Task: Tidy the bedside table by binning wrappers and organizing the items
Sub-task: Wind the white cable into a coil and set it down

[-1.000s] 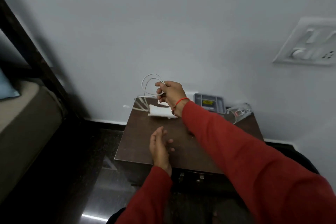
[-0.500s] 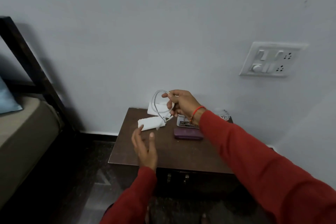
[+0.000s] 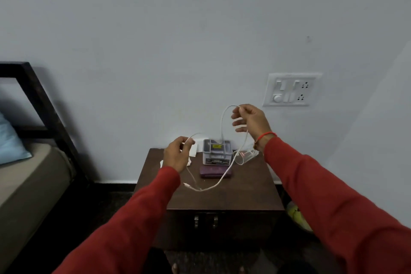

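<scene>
A thin white cable (image 3: 223, 179) hangs in a long loop over the dark wooden bedside table (image 3: 244, 193). My right hand (image 3: 250, 120) pinches one part of it high above the table's back. Lower down on the left, my left hand (image 3: 178, 153) grips another part, and the cable's free plug end dangles below it near the table top. On the table lie a purple case (image 3: 216, 172), a grey organizer tray (image 3: 216, 151) and a clear plastic cup (image 3: 244, 155) on its side. White paper (image 3: 193, 151) shows behind my left hand.
A switch and socket plate (image 3: 291, 89) sits on the wall at the right. A bed (image 3: 26, 176) with a blue pillow (image 3: 11, 142) and dark frame stands at the left. A yellow-green object (image 3: 297, 213) lies on the floor right of the table.
My left hand rose from over the table front and took hold of the cable. My right hand lifted higher and to the right, so the coiled cable opened into a long loop.
</scene>
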`<control>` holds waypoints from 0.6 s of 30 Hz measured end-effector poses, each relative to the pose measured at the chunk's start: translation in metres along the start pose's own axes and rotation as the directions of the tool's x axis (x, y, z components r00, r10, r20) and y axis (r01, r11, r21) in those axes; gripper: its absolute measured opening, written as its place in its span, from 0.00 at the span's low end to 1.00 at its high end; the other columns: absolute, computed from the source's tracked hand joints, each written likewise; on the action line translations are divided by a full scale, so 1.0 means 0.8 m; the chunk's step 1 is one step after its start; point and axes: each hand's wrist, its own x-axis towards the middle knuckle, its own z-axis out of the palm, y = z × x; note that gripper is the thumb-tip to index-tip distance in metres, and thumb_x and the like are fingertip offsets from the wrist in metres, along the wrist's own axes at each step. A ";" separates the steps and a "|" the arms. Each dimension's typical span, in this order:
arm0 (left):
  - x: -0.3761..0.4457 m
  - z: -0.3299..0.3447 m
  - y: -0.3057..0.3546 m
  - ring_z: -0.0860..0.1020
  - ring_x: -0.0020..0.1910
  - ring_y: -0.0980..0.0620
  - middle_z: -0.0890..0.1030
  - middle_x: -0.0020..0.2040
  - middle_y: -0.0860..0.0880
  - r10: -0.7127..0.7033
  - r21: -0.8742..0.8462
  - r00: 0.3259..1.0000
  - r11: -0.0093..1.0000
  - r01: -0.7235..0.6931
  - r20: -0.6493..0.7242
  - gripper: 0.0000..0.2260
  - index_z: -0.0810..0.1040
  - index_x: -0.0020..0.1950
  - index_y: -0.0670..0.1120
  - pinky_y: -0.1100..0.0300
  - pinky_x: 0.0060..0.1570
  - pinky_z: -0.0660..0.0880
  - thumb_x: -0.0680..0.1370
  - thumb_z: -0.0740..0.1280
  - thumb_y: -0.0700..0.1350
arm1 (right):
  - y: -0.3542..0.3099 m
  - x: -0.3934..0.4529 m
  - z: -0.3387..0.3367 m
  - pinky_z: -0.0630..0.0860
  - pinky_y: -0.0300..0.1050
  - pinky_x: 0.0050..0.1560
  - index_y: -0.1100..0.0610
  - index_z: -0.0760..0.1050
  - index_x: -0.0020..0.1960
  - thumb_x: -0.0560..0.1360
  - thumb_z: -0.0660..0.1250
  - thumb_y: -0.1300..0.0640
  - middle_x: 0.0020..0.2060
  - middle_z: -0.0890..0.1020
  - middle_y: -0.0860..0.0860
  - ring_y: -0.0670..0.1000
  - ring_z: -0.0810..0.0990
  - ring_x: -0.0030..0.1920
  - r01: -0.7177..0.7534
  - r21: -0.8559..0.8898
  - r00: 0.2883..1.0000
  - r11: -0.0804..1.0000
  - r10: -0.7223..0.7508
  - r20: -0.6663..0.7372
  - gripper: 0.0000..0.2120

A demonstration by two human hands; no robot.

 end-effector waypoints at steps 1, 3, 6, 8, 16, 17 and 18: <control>-0.005 -0.004 0.005 0.76 0.33 0.50 0.77 0.34 0.52 -0.023 0.005 1.000 1.000 0.023 -0.020 0.08 0.82 0.46 0.50 0.52 0.38 0.77 0.80 0.66 0.51 | -0.005 -0.001 -0.013 0.74 0.45 0.37 0.57 0.77 0.44 0.81 0.56 0.63 0.38 0.79 0.55 0.55 0.77 0.35 -0.012 0.027 1.000 1.000 0.013 -0.021 0.13; -0.013 -0.012 0.022 0.76 0.39 0.50 0.79 0.38 0.53 -0.026 -0.028 0.998 0.999 0.025 -0.054 0.08 0.83 0.48 0.50 0.53 0.41 0.77 0.79 0.66 0.52 | -0.011 -0.007 -0.035 0.75 0.46 0.39 0.59 0.79 0.42 0.78 0.56 0.66 0.36 0.79 0.56 0.56 0.77 0.34 -0.042 0.050 0.999 0.998 0.041 0.004 0.14; -0.019 -0.014 0.063 0.80 0.50 0.55 0.84 0.47 0.55 0.055 -0.135 0.998 0.989 -0.055 -0.005 0.09 0.85 0.51 0.50 0.56 0.50 0.78 0.79 0.68 0.53 | -0.014 -0.024 -0.051 0.77 0.49 0.42 0.60 0.81 0.48 0.77 0.58 0.62 0.38 0.80 0.57 0.57 0.77 0.33 -0.014 -0.158 0.984 0.987 0.041 0.173 0.13; -0.021 -0.009 0.090 0.81 0.52 0.62 0.86 0.49 0.57 0.159 -0.146 0.984 0.978 -0.147 0.074 0.09 0.86 0.52 0.51 0.66 0.52 0.74 0.78 0.69 0.53 | -0.015 -0.038 -0.046 0.78 0.49 0.45 0.57 0.79 0.57 0.79 0.62 0.56 0.45 0.81 0.56 0.55 0.79 0.37 0.037 -0.240 0.957 0.970 0.035 0.287 0.11; -0.019 0.011 0.130 0.78 0.40 0.63 0.85 0.41 0.55 0.309 -0.039 0.921 0.950 -0.309 0.239 0.10 0.85 0.48 0.54 0.67 0.44 0.73 0.77 0.69 0.57 | -0.010 -0.057 -0.018 0.77 0.50 0.53 0.54 0.76 0.43 0.81 0.63 0.54 0.40 0.82 0.50 0.50 0.80 0.45 0.150 -0.210 0.970 0.966 -0.103 0.221 0.09; -0.020 0.007 0.126 0.76 0.35 0.62 0.83 0.37 0.55 0.281 -0.009 0.925 0.957 -0.289 0.257 0.11 0.84 0.46 0.53 0.63 0.41 0.73 0.78 0.68 0.57 | -0.011 -0.054 -0.024 0.78 0.52 0.49 0.55 0.76 0.42 0.81 0.62 0.55 0.37 0.81 0.51 0.52 0.81 0.41 0.135 -0.138 0.985 0.981 -0.117 0.129 0.10; -0.023 0.001 0.119 0.73 0.31 0.62 0.80 0.33 0.57 0.237 0.010 0.923 0.968 -0.252 0.303 0.12 0.83 0.44 0.51 0.61 0.37 0.72 0.79 0.66 0.57 | -0.011 -0.050 -0.031 0.79 0.52 0.46 0.55 0.76 0.41 0.80 0.63 0.57 0.34 0.79 0.52 0.53 0.80 0.36 0.119 -0.042 0.992 0.992 -0.117 0.038 0.10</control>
